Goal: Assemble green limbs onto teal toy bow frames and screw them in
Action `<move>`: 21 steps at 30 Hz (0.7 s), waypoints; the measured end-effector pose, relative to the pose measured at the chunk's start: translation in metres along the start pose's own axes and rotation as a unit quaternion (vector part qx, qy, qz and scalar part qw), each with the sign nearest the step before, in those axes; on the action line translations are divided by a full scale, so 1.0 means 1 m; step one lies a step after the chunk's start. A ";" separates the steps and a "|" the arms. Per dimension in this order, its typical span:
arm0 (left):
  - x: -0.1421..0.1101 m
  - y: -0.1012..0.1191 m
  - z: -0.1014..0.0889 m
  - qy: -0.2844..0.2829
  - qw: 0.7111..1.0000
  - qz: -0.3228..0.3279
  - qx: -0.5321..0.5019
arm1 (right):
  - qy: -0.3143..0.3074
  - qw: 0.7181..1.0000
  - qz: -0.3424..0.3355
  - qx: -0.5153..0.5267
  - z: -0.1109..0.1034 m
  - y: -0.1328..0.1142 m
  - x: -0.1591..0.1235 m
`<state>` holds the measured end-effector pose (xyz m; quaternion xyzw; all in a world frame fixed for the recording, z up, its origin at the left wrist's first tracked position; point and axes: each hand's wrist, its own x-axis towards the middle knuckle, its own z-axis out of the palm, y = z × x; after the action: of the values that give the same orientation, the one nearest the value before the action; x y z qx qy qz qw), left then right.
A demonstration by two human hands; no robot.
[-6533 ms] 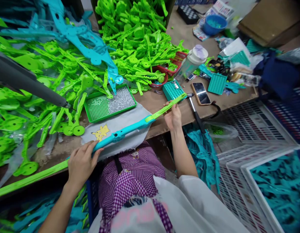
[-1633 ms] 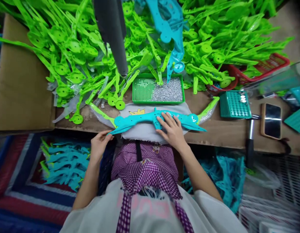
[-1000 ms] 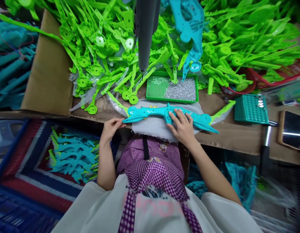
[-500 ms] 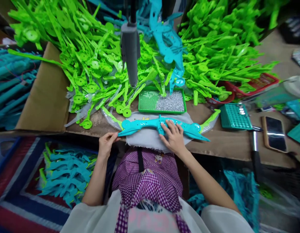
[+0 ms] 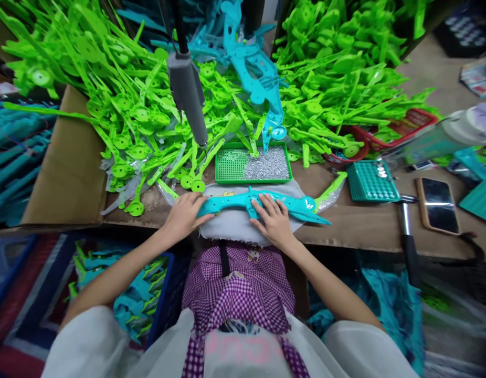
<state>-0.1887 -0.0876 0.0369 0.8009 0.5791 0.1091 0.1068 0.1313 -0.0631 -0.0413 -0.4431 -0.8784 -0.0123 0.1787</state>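
A turquoise plastic toy bow [image 5: 231, 201] lies crosswise on a white cloth [image 5: 231, 227] at the table's front edge. My left hand [image 5: 185, 216] is closed around its left end, fingers over the top and thumb along the near side, hiding that tip. Across the bow's middle grip lies my right hand [image 5: 275, 223], fingers over it and thumb at the near edge. A lime-green limb [image 5: 333, 190], partly in clear film, sticks out at the right end. Behind the cloth, a green basket [image 5: 227, 180] holds small silvery screws.
A grey electric screwdriver [image 5: 187, 97] hangs above the table. Heaps of lime-green parts [image 5: 321, 100] fill the back. On the right are a teal basket [image 5: 372, 181], a hammer [image 5: 406, 226] and a phone [image 5: 439, 205]. A cardboard box [image 5: 65, 163] stands left; a blue crate [image 5: 162, 299] sits below.
My left hand has moved from the bow's left tip inward, closing over that end. My right hand stays on the middle. The view has shifted slightly, and the hanging screwdriver looks more tilted.
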 end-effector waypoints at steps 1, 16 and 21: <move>0.015 0.008 0.006 -0.027 0.999 0.019 0.018 | -0.007 1.000 -0.002 0.001 0.000 0.001 0.000; 0.024 0.029 0.043 0.157 0.984 0.048 0.073 | 0.143 0.989 0.037 0.023 -0.033 0.003 -0.018; 0.020 0.025 0.045 0.249 0.962 0.067 0.090 | 0.081 0.993 0.080 0.033 -0.054 0.021 -0.013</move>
<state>-0.1465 -0.0783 0.0025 0.7915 0.5399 0.2595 -0.1214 0.1713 -0.0700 0.0022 -0.5038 -0.8225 -0.0048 0.2639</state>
